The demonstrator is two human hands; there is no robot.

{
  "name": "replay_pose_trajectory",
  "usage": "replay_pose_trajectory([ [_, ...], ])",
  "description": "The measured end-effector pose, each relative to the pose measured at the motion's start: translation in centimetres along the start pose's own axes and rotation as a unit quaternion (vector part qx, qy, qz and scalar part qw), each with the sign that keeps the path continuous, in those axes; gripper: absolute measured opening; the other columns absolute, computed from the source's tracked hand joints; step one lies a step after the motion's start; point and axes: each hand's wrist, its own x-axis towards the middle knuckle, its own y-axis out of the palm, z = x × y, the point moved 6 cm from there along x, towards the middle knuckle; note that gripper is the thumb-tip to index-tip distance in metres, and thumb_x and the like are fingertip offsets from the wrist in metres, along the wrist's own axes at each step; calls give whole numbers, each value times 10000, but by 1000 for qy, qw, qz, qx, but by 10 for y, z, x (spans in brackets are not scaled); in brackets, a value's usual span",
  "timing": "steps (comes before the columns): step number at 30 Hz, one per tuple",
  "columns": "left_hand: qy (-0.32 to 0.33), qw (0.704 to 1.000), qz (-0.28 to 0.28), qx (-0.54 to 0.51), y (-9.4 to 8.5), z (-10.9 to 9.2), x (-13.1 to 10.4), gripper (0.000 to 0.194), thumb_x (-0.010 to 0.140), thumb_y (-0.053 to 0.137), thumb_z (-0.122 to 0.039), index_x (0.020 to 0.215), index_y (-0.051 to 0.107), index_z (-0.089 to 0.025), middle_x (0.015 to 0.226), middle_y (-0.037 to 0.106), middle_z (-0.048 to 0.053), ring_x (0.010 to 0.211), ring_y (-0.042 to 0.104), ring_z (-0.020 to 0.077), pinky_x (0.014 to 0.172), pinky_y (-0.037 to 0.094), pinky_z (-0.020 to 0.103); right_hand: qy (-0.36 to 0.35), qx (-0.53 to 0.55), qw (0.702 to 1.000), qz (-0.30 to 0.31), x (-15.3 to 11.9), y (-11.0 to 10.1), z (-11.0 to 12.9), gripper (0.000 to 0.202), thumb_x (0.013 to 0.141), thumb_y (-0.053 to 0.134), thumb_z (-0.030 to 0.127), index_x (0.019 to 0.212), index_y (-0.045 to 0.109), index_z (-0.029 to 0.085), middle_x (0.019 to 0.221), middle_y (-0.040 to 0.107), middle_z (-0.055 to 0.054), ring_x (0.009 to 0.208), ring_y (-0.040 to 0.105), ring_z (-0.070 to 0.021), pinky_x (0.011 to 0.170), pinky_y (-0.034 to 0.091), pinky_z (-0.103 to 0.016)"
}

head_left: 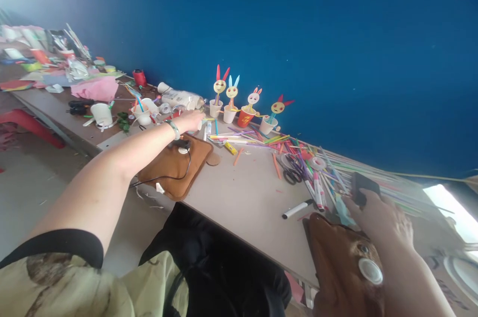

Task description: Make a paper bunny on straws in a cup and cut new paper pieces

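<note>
My left hand (189, 121) is stretched across the table over a brown cushion-like pad (186, 170) with a black cable. Its fingers are curled down beside a small whitish thing; what they hold, if anything, I cannot make out. Just right of it stand paper cups (229, 116) carrying rabbit-faced figures with coloured ears, one cup red (245, 118). My right hand (386, 217), blurred, is at the right with thumb and fingers around a dark rectangular block (364, 183). Below it lies a brown furry pouch (343, 262) with a round white disc (370, 271).
Coloured sticks (257, 137), black-handled scissors (293, 170), markers (298, 209) and a tape roll (318, 163) lie along the wall side. Leftward are stacked paper cups (181, 99), a white cup (101, 114), pink paper (95, 88) and a red stool (33, 120).
</note>
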Motion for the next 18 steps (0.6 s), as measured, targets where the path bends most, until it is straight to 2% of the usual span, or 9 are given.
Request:
replay_pose_trajectory([
  [3, -41, 998, -56, 12, -29, 26, -4, 645, 804, 679, -301, 1407, 504, -154, 1295, 612, 159, 1178, 608, 326, 983, 464, 358, -68, -19, 997, -32, -23, -9, 16, 505, 929, 535, 478, 1268, 689, 137, 1184, 699, -242, 1014, 630, -384, 728, 427, -438],
  [6, -81, 992, -96, 29, -60, 55, -10, 694, 808, 685, -383, 1416, 489, -112, 1332, 564, 173, 1244, 557, 339, 1029, 436, 366, -150, -9, 984, -95, -52, -19, 40, 454, 948, 494, 477, 1197, 694, 154, 1154, 707, -219, 1021, 642, -370, 782, 454, -444],
  [9, -103, 991, -62, 64, -73, 76, -13, 752, 758, 730, -405, 1423, 502, -138, 1315, 571, 142, 1252, 554, 325, 1025, 441, 354, -251, 50, 957, -138, -82, -23, 72, 430, 975, 430, 466, 1140, 681, 159, 1080, 730, -170, 968, 669, -337, 779, 470, -422],
  [11, -90, 991, -2, 98, -68, 81, -11, 666, 742, 726, -345, 1361, 578, -148, 1291, 598, 135, 1211, 586, 308, 992, 459, 334, -305, 98, 937, -141, -99, -21, 94, 386, 975, 445, 455, 1097, 678, 172, 1038, 743, -130, 911, 689, -302, 761, 475, -400],
  [14, -70, 987, 91, 117, -46, 84, -4, 572, 701, 703, -233, 1265, 670, -142, 1260, 652, 144, 1123, 639, 296, 949, 484, 324, -366, 122, 915, -119, -118, -15, 128, 309, 968, 488, 394, 1108, 676, 192, 977, 759, -94, 853, 705, -269, 744, 470, -382],
  [16, -77, 985, 109, 106, -32, 86, 2, 577, 660, 717, -206, 1229, 695, -117, 1216, 685, 165, 1085, 653, 312, 934, 498, 349, -394, 122, 905, -103, -127, -12, 148, 269, 957, 519, 342, 1100, 681, 182, 1013, 762, -104, 901, 710, -269, 772, 469, -378],
  [18, -77, 988, 98, 90, -21, 86, 8, 553, 623, 745, -195, 1167, 727, -100, 1103, 723, 177, 1048, 662, 328, 927, 503, 377, -415, 116, 898, -89, -133, -12, 165, 223, 930, 562, 297, 1069, 691, 180, 987, 766, -103, 936, 709, -279, 803, 466, -377],
])
